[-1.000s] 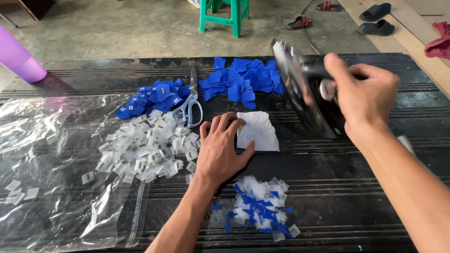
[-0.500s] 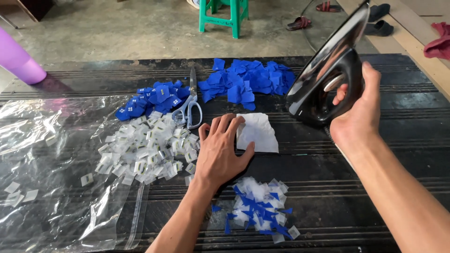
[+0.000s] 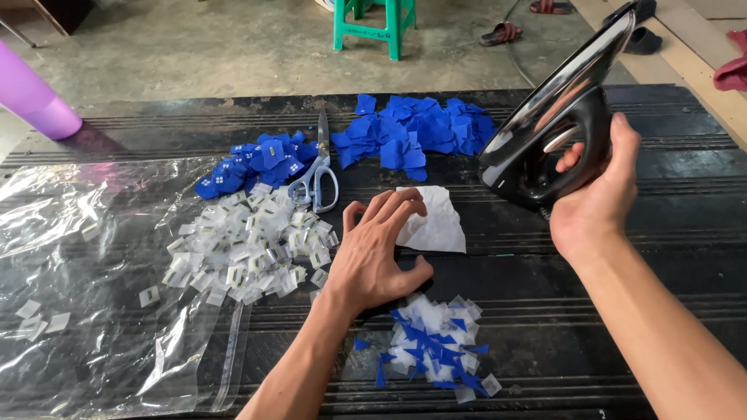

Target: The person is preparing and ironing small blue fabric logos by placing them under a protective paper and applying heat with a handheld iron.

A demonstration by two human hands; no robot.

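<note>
The right hand (image 3: 599, 206) grips a black clothes iron (image 3: 556, 124), tilted above the desk (image 3: 661, 257). The left hand (image 3: 377, 253), fingers spread, seemingly presses the white cloth piece's (image 3: 436, 225) edge. Bare desk lies right; scissors (image 3: 317, 175) lie left.

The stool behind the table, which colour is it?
Green; the stool shows in the head view.

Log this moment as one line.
right hand: holds iron raised | left hand: fingertips on white cloth | scissors: idle
</note>
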